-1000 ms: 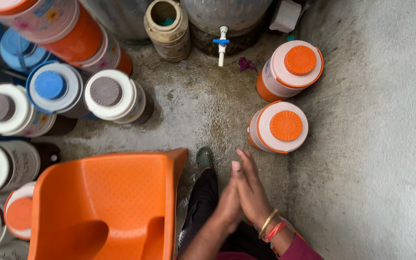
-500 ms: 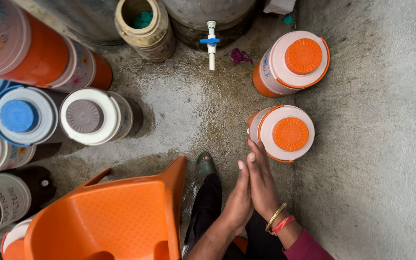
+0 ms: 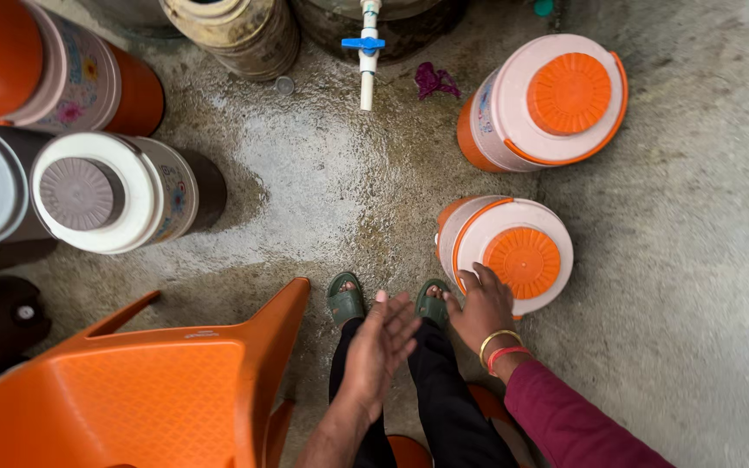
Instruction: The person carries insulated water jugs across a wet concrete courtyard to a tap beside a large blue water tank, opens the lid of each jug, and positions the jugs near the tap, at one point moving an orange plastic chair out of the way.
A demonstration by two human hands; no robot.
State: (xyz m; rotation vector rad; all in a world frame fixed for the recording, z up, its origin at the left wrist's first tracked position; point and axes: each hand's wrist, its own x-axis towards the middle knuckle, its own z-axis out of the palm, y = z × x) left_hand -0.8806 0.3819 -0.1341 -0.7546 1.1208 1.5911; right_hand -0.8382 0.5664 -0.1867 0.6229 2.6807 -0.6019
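- Looking straight down on rough grey concrete floor [image 3: 704, 225], damp and darker through the middle, a paler wet patch [image 3: 305, 173] under the white tap with its blue handle [image 3: 366, 48].
- Behind the tap, two grimy round drums at the top edge, one tan [image 3: 236, 30], one dark [image 3: 409, 17]; a scrap of purple wrapper [image 3: 435, 81] lying just beside the tap.
- Right hand [image 3: 478, 303] down on the near cooler jug [image 3: 506, 253], fingers spread over the white lid's rim, touching next to the ribbed orange cap; whether gripping or only resting, cannot tell. Gold and red bangles at the wrist, maroon sleeve behind.
- Left hand [image 3: 379, 347] open and flat, fingers together, holding nothing, hovering above the green sandals [image 3: 346, 299] and black trousers.
- Second orange-and-white jug [image 3: 552, 100] further up, well apart from both hands, a small coloured label on its side, too small to make out.
- Left side crowded: white jug with a grey cap [image 3: 101, 201] lying over, flowered label on its flank; another floral one with orange ends [image 3: 71, 78] above; blue-capped and dark jugs at the edge, cut off.
- Orange plastic chair [image 3: 140, 390] filling the bottom left, its corner just beside the left foot.
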